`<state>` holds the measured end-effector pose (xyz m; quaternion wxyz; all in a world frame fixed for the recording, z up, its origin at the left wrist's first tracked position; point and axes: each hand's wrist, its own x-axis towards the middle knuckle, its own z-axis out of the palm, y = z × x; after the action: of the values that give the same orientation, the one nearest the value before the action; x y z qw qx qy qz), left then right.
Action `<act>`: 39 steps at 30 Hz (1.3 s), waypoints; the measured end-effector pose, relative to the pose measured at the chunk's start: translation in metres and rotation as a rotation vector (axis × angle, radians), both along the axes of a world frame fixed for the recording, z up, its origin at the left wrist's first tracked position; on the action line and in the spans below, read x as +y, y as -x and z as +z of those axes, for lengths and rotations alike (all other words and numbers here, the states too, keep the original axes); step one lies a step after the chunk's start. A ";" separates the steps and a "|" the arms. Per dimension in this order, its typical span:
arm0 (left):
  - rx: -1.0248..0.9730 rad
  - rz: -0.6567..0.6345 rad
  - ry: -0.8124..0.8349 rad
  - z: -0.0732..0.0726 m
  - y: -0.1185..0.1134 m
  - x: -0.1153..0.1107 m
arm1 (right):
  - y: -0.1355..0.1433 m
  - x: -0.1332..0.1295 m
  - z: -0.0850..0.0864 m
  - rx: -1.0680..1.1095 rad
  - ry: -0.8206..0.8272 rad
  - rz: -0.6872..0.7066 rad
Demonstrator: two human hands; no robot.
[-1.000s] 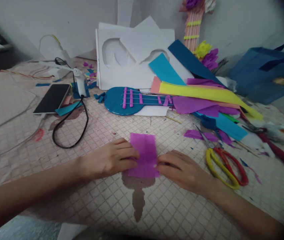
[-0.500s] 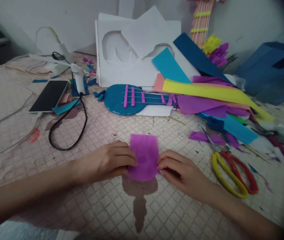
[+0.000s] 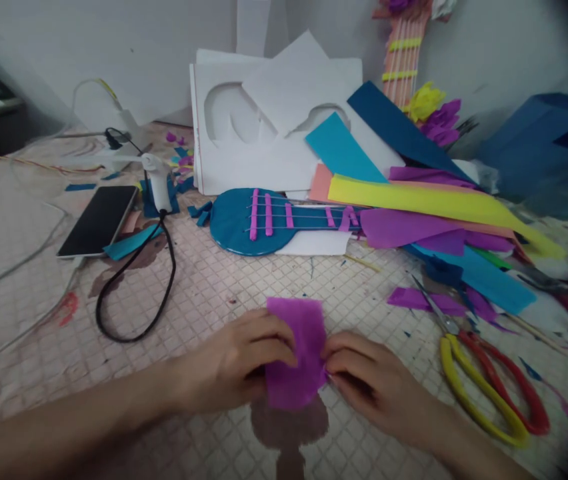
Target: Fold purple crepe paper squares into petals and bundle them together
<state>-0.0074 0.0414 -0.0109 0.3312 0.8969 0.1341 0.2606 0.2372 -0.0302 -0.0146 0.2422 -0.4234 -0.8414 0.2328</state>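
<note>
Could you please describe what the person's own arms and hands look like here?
The left hand and the right hand are both bare, without gloves; I can make out no rings, bracelets or watch. The left forearm and right forearm are uncovered as far as they show, with no sleeves in view.

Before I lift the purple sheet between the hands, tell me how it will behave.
The purple sheet will probably flop rather than hold flat: its lower edge curves. It is likely light, since it looks paper-thin. It may crease easily, as its edge looks bunched by the right hand.
</note>
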 end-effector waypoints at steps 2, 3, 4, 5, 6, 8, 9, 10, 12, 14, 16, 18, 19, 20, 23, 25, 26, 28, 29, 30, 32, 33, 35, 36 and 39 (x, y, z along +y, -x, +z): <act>-0.010 0.017 -0.004 0.000 -0.002 -0.001 | 0.000 0.000 0.001 -0.005 -0.002 -0.001; -0.013 0.016 0.002 0.000 -0.003 -0.001 | 0.000 0.001 0.002 0.005 -0.012 -0.007; -0.017 0.014 0.010 0.000 -0.004 -0.001 | 0.002 0.002 0.004 0.022 -0.032 -0.017; -0.013 0.014 0.023 -0.001 -0.005 -0.001 | 0.003 0.003 0.006 0.042 -0.060 -0.026; -0.030 0.025 0.036 -0.001 -0.005 0.000 | 0.003 0.004 0.008 0.058 -0.089 -0.035; -0.048 0.028 0.084 -0.002 -0.006 0.001 | 0.003 0.004 0.010 0.078 -0.145 -0.049; -0.035 0.034 0.104 -0.002 -0.006 0.002 | 0.002 0.004 0.010 0.076 -0.162 -0.055; -0.025 0.044 0.103 -0.002 -0.005 0.002 | 0.000 0.003 0.010 0.064 -0.174 -0.057; 0.007 0.066 0.051 -0.002 -0.003 0.002 | -0.006 0.001 0.009 0.025 -0.196 -0.050; 0.029 0.068 -0.039 -0.001 -0.002 0.002 | -0.011 -0.001 0.008 -0.007 -0.216 -0.034; 0.049 0.041 -0.105 0.000 -0.001 0.001 | -0.014 0.000 0.006 0.006 -0.239 -0.035; 0.080 0.003 -0.132 0.003 -0.001 0.000 | -0.015 0.001 0.006 0.045 -0.243 -0.056; 0.091 -0.017 -0.146 0.005 -0.001 0.000 | -0.015 0.001 0.006 0.062 -0.236 -0.060; 0.093 -0.038 -0.158 0.007 -0.001 0.000 | -0.015 0.001 0.006 0.077 -0.224 -0.060; 0.029 -0.092 -0.097 0.014 0.003 0.000 | -0.013 -0.003 0.008 0.101 -0.159 -0.016; -0.001 -0.053 -0.006 0.018 0.005 0.002 | -0.013 -0.007 0.009 0.101 -0.100 0.022; -0.005 -0.001 0.034 0.020 0.005 0.003 | -0.012 -0.009 0.010 0.099 -0.076 0.041; -0.011 0.117 0.078 0.020 -0.002 0.009 | -0.011 -0.012 0.012 0.105 -0.056 0.073; -0.011 0.165 0.153 0.019 -0.008 0.013 | -0.011 -0.014 0.012 0.110 -0.058 0.077; 0.012 0.188 0.266 0.017 -0.016 0.019 | -0.010 -0.014 0.013 0.119 -0.073 0.078; 0.001 0.084 0.466 0.010 -0.036 0.035 | -0.009 -0.014 0.011 0.130 -0.109 0.072; -0.084 0.152 0.488 0.006 -0.046 0.044 | -0.009 -0.013 0.010 0.136 -0.129 0.072; -0.183 0.308 0.454 0.001 -0.063 0.059 | -0.010 -0.012 0.007 0.148 -0.155 0.081; -0.216 0.351 0.438 -0.001 -0.069 0.065 | -0.010 -0.011 0.005 0.150 -0.155 0.085; -0.219 0.330 0.441 -0.001 -0.075 0.065 | -0.011 -0.010 -0.001 0.132 -0.132 0.095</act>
<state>0.0674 0.1066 -0.0119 0.4837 0.7361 0.2948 0.3706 0.2482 -0.0404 -0.0154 0.3130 -0.3500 -0.8562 0.2156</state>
